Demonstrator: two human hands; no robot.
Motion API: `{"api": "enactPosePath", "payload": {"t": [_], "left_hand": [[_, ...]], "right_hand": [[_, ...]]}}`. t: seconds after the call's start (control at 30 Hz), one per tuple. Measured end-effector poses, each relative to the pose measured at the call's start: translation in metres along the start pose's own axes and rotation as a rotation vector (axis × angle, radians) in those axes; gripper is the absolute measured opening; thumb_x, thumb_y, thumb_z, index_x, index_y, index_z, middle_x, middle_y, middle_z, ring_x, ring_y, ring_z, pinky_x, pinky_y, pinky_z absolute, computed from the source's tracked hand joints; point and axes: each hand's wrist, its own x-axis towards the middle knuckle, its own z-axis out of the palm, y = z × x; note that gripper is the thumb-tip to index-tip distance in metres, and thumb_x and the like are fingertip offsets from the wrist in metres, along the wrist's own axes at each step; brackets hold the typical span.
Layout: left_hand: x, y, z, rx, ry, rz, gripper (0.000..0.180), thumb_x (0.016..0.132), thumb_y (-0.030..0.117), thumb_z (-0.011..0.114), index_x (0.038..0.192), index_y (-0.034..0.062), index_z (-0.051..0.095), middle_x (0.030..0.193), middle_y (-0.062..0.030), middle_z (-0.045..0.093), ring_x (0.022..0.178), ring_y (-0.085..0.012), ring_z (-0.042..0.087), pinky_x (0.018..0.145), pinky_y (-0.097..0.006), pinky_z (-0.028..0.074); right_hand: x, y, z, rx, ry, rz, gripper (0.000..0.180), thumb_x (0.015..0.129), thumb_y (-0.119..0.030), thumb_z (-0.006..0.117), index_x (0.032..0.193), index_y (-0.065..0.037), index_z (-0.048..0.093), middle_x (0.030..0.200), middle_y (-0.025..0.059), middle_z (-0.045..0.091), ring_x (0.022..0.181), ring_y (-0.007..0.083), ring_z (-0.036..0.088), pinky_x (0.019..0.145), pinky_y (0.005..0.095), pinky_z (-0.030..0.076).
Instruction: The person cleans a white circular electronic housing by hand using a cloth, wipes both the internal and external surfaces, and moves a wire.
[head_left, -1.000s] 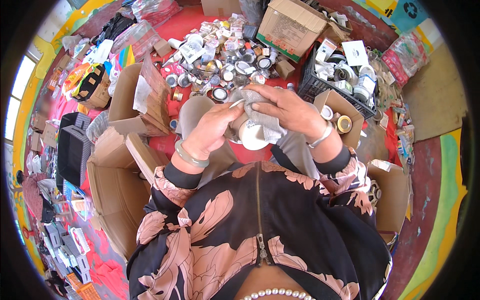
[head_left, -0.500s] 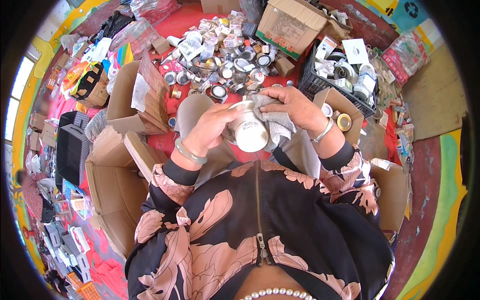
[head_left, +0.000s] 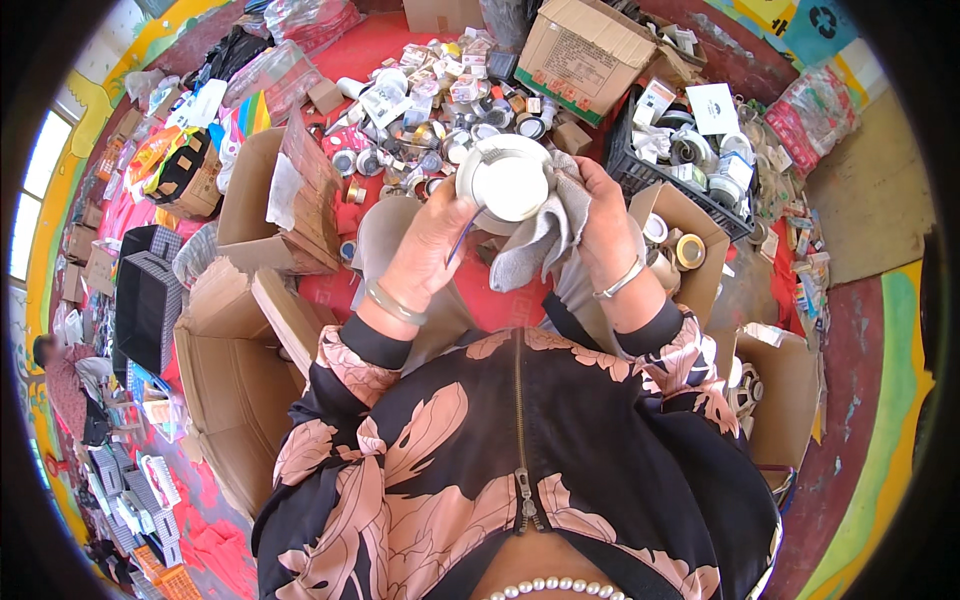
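Note:
A white round downlight (head_left: pixel 514 186) is held up over my knees, with its flat round face toward me. My left hand (head_left: pixel 432 232) grips its rim from the left, and a thin bluish-purple wire hangs beside the fingers. My right hand (head_left: pixel 606 222) is closed on a grey cloth (head_left: pixel 538 240) and presses it to the downlight's right side. The cloth's loose end hangs below the lamp. Part of the right fingers is hidden behind cloth and lamp.
A heap of assorted lamp fittings (head_left: pixel 440 125) lies ahead on red floor covering. A black crate (head_left: pixel 640 175) and a small carton (head_left: pixel 705 225) with fittings stand at right. Open cardboard boxes (head_left: pixel 235 370) stand at left. A person (head_left: pixel 68 385) sits far left.
Both hands have moved the downlight up and away from my body. It has turned, so its round face now shows instead of its printed side. The cloth hangs lower.

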Motion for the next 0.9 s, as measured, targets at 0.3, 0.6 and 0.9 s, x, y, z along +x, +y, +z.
{"api": "enactPosePath", "payload": {"t": [0.3, 0.6, 0.9], "left_hand": [[-0.009, 0.019, -0.013, 0.418, -0.007, -0.163, 0.064, 0.075, 0.012, 0.071, 0.128, -0.004, 0.039, 0.119, -0.0092, 0.054, 0.11, -0.0162, 0.052, 0.097, -0.03, 0.038], [-0.01, 0.016, -0.003, 0.593, -0.255, -0.282, 0.071, 0.068, 0.009, 0.077, 0.129, 0.0007, 0.04, 0.116, -0.0041, 0.054, 0.108, -0.0115, 0.05, 0.094, -0.03, 0.04], [0.004, 0.021, -0.016, 0.794, -0.393, -0.409, 0.073, 0.069, 0.012, 0.077, 0.13, 0.001, 0.038, 0.115, -0.0037, 0.054, 0.109, -0.013, 0.05, 0.093, -0.029, 0.041]], "right_hand": [[-0.01, 0.015, -0.009, -0.325, -0.078, -0.104, 0.024, 0.084, -0.009, 0.062, 0.105, 0.002, 0.056, 0.089, 0.008, 0.061, 0.081, 0.0137, 0.056, 0.074, 0.0266, 0.044], [-0.006, -0.033, -0.008, -0.754, -0.46, -0.211, 0.032, 0.084, -0.009, 0.059, 0.114, -0.001, 0.055, 0.093, 0.0147, 0.063, 0.084, 0.0218, 0.061, 0.078, 0.0319, 0.046], [-0.005, -0.035, -0.021, -0.708, -0.5, -0.126, 0.031, 0.082, -0.006, 0.058, 0.112, 0.0, 0.057, 0.095, 0.0117, 0.065, 0.086, 0.0163, 0.061, 0.079, 0.0285, 0.046]]}}
